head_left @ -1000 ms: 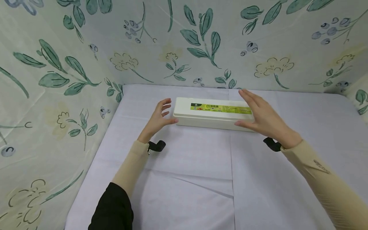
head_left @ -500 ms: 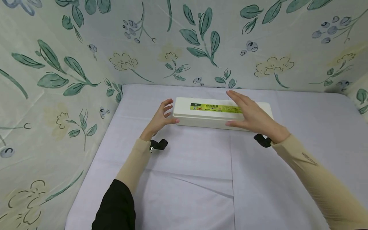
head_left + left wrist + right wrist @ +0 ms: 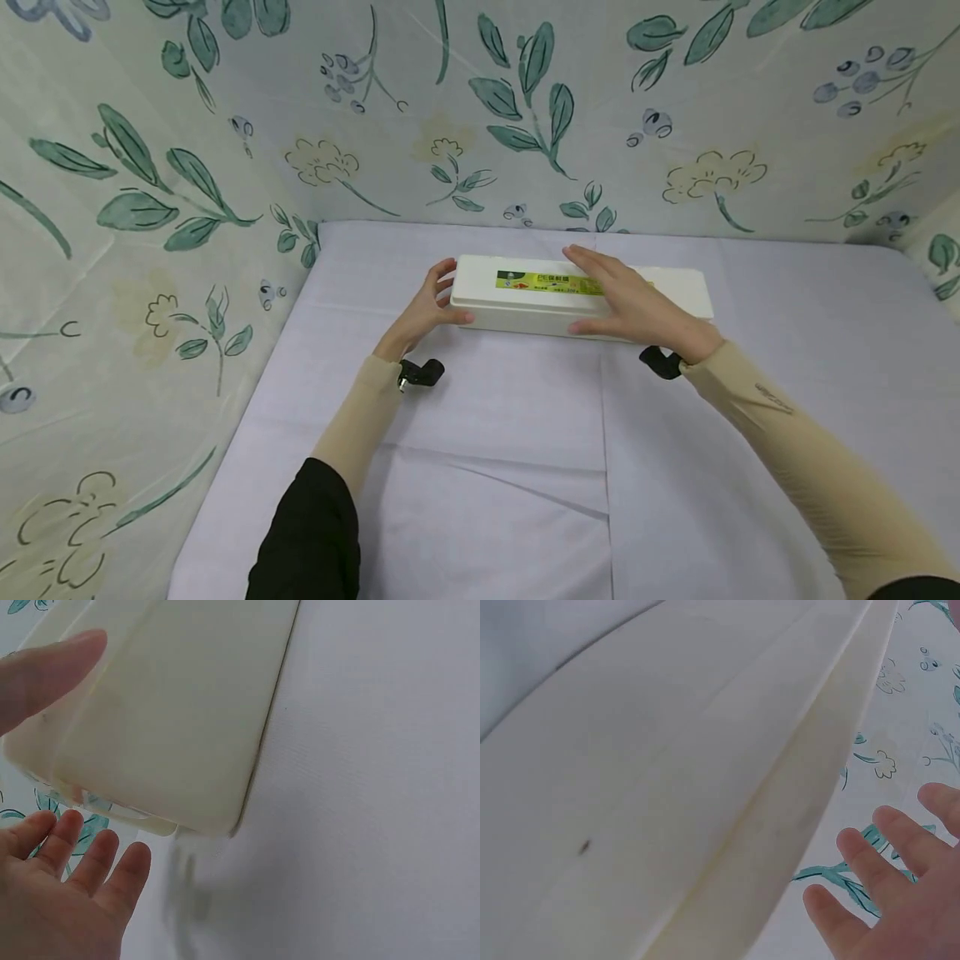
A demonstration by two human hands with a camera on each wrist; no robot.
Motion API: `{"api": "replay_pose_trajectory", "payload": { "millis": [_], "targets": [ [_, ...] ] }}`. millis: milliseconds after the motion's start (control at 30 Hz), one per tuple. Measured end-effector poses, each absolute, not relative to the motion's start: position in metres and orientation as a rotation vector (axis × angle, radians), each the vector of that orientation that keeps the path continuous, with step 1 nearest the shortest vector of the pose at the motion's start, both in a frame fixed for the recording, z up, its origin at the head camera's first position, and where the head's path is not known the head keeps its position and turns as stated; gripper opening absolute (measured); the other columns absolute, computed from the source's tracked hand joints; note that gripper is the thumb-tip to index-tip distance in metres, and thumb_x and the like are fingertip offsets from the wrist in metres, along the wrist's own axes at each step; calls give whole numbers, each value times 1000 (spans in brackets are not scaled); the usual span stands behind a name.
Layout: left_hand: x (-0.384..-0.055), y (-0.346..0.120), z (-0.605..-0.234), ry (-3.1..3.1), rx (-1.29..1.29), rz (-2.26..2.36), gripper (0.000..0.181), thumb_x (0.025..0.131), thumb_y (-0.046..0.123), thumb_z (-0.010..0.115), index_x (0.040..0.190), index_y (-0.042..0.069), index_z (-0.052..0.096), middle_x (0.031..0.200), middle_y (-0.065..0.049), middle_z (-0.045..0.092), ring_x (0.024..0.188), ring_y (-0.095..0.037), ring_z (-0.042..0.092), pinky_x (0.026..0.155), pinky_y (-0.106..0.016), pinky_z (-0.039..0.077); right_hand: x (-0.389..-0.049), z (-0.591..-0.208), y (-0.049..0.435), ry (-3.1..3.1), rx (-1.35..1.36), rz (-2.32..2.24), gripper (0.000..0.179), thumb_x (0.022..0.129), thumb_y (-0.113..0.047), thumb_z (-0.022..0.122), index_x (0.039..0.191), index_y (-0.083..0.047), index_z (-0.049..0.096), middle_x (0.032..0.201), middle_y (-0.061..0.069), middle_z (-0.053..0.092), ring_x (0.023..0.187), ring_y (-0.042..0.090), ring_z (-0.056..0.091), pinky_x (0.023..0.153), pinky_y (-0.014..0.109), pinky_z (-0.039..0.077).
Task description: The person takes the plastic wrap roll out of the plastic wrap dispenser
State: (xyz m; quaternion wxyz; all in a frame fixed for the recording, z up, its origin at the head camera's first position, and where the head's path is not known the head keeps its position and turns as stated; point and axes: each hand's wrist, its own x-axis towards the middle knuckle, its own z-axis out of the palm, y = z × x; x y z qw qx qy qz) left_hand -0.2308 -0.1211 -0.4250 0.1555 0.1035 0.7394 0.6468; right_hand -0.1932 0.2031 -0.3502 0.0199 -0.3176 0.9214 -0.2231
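A long white cling film box (image 3: pixel 675 290) with a green-and-yellow label (image 3: pixel 540 282) lies lengthwise near the back of the table. My left hand (image 3: pixel 422 318) is at its left end, thumb in front of the near face and fingers by the end. In the left wrist view those fingers (image 3: pixel 131 866) are spread just off the end of the box (image 3: pixel 180 720). Over the middle of the box is my right hand (image 3: pixel 637 305), covering part of the label. Its thumb lies along the front side, and its fingers (image 3: pixel 866 862) are spread beyond the back edge in the right wrist view.
A white cloth (image 3: pixel 510 400) with fold creases covers the table. Behind and to the left rises a floral curtain (image 3: pixel 420 117), close to the box's far side. Black wrist cameras (image 3: pixel 423 373) sit below each hand.
My right hand has slid left along the box from its right part to the middle, uncovering the right end. My left hand has shifted slightly right, closer to the left end. The box stays put.
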Motion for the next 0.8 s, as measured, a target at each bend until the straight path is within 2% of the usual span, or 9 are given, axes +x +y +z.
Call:
{"api": "replay_pose_trajectory", "payload": {
  "millis": [233, 600, 800],
  "targets": [
    [-236, -119, -428, 2107, 274, 1819, 105, 74, 1, 78, 153, 16, 10, 156, -5, 13, 139, -30, 23, 110, -43, 26, -200, -356, 194, 2855, -1029, -664, 104, 76, -46, 78, 154, -13, 17, 156, 12, 19, 141, 32, 19, 111, 51, 20],
    [-244, -117, -434, 2131, 286, 1758, 109, 71, 0, 81, 153, 13, 10, 157, -4, 14, 141, -24, 18, 113, -40, 19, -208, -358, 185, 2879, -1060, -595, 105, 75, -45, 79, 153, -10, 18, 156, 14, 19, 141, 33, 18, 112, 51, 17],
    [-244, -116, -435, 2157, 268, 1722, 110, 71, 1, 82, 153, 13, 10, 155, -9, 18, 138, -28, 24, 111, -44, 22, -212, -359, 181, 2873, -1049, -546, 106, 75, -44, 79, 153, -7, 18, 155, 17, 18, 140, 36, 18, 112, 51, 15]
  ]
}}
